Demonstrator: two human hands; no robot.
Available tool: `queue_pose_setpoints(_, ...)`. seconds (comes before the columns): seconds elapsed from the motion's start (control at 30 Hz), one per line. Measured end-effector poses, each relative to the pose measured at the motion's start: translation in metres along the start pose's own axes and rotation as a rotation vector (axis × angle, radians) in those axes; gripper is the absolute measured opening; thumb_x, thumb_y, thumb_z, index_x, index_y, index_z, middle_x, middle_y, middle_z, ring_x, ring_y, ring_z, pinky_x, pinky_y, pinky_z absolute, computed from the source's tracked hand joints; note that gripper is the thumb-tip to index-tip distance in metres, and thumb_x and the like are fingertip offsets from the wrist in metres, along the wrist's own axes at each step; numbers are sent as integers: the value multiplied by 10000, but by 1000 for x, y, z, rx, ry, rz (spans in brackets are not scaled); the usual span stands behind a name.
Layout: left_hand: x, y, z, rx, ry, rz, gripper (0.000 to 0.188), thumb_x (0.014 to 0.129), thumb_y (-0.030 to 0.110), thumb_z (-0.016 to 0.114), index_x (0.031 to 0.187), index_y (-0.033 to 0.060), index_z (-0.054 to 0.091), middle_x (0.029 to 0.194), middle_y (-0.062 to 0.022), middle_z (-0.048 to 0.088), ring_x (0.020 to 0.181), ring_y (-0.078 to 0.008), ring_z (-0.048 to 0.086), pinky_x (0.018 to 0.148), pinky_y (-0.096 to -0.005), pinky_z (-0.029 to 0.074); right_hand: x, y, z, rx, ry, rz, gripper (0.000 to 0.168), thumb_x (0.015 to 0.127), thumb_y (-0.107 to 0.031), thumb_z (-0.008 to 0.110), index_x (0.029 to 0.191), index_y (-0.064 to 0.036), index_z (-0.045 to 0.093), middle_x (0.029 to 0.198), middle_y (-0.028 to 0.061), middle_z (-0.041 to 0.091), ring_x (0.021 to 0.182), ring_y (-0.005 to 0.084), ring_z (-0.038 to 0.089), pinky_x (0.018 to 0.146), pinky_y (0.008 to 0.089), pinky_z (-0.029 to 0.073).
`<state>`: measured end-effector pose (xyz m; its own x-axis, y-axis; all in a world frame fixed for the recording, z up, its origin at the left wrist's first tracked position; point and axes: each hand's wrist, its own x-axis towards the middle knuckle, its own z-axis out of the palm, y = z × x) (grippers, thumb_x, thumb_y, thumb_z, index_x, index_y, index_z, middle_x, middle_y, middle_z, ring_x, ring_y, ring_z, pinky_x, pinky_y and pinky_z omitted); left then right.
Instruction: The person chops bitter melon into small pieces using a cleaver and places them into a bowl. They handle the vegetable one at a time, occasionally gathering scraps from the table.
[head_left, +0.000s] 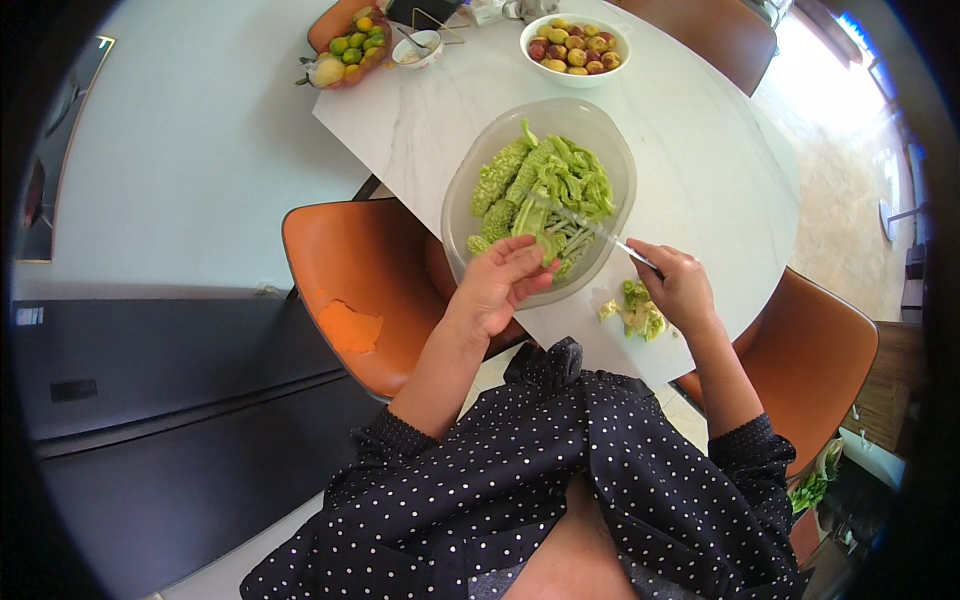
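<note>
My left hand (504, 281) pinches a pale green piece of bitter melon (532, 221) over the near side of a translucent plastic basin (463, 191). In my right hand (676, 283) is a knife (592, 225) with a dark handle, its blade reaching left across the basin near the held piece. Whole or halved bumpy bitter melons (499, 174) lie at the basin's left. Cut green strips (574, 176) are heaped at its right. Just left of my right hand, on the tabletop, is a small pile of scooped-out pith and seeds (641, 311).
The white marbled table (697, 172) also bears a bowl of round red-yellow fruit (576, 51), a small bowl with a spoon (417, 51) and a net bag of citrus (356, 49). Orange-brown chairs (345, 277) stand at both sides. A dark refrigerator (180, 375) is at the left.
</note>
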<state>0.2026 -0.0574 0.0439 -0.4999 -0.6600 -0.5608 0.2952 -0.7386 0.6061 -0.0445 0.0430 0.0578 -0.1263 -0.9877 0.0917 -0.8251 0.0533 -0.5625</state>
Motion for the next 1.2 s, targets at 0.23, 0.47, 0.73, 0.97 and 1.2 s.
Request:
queue_pose_setpoints(0.23,49,-8,0,569,115,412,200,896,89,667,1079,19,624,957,-38,636,844,-132,632,758,-256,552,-15,-1,-18,226,243,213,179,904,-151,630,1033,-37,680,612,117,538,534,168,504,547,309,437)
queue_pose_setpoints(0.47,158,45,9,1406,356,841,296,906,229,593,1185,137,633,1180,-128,576,1103,-282,553,929,-443,431,-68,22,-42,358,432,384,167,924,-135,626,937,30,648,601,-13,481,573,50,407,505,243,351)
queue_pose_setpoints(0.73,209,27,32,1913,516,820,326,925,360,537,1136,152,671,1273,-134,538,1227,-315,462,954,-573,310,-136,37,-43,325,535,483,161,938,-116,607,895,39,617,627,2,480,593,63,406,522,243,354)
queue_pose_setpoints(0.97,128,-13,69,1782,172,1193,351,869,296,634,1176,126,651,1284,-154,514,1233,-315,455,1002,-532,304,-156,48,-22,534,562,583,171,949,-126,600,955,39,643,665,-50,508,615,36,407,541,218,361)
queue_pose_setpoints(1.2,68,-129,51,1619,-728,920,1141,662,633,748,1510,89,211,1528,-224,185,1433,-411,151,1124,-577,185,-166,48,-17,473,560,612,177,942,-126,602,999,32,656,643,-32,512,611,38,414,544,218,368)
